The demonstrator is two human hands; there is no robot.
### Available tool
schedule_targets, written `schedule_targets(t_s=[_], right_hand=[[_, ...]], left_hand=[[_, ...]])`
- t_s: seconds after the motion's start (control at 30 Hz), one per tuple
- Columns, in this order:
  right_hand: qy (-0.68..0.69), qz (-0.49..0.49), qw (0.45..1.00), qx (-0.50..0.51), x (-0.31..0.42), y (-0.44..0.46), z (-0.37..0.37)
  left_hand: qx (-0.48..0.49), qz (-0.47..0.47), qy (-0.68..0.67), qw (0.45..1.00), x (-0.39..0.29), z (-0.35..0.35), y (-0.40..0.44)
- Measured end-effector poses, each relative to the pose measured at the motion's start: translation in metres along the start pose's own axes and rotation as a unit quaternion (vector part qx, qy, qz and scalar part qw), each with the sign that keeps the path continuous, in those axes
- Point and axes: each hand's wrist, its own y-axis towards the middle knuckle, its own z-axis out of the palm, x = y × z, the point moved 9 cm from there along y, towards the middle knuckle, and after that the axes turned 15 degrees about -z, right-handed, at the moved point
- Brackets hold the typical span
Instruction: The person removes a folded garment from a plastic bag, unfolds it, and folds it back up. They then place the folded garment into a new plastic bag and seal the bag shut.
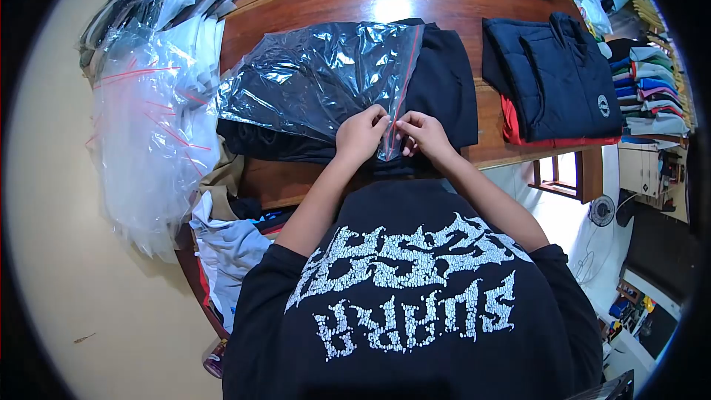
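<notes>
A clear plastic zip bag (296,78) with a red seal strip lies over dark folded clothing (448,85) on the wooden table. Its strip end points to the right. My left hand (361,135) is closed on the bag near the lower end of the red strip. Just across the strip, my right hand (424,135) pinches the same edge, fingertips bent. Whether the bag is empty or holds some of the dark cloth, I cannot tell.
A folded navy jacket (563,81) rests on red cloth (511,120) at the table's right. Many clear bags with red strips (144,141) hang over the left edge. Stacked garments (652,92) fill a rack at far right. A fan (601,210) stands below.
</notes>
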Motion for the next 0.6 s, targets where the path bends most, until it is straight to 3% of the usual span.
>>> schedule_targets(t_s=[0.4,0.53,0.6], right_hand=[[-0.056,-0.001,0.996,-0.064,0.023,0.002,-0.004],[-0.085,-0.043,0.995,-0.029,0.032,0.007,-0.005],[-0.072,-0.053,0.996,0.000,0.031,0.010,-0.004]], left_hand=[[-0.033,0.024,0.030,0.999,-0.017,-0.009,-0.015],[-0.020,0.014,-0.045,0.999,-0.018,-0.011,-0.009],[-0.068,0.033,0.014,0.997,-0.047,-0.025,-0.018]])
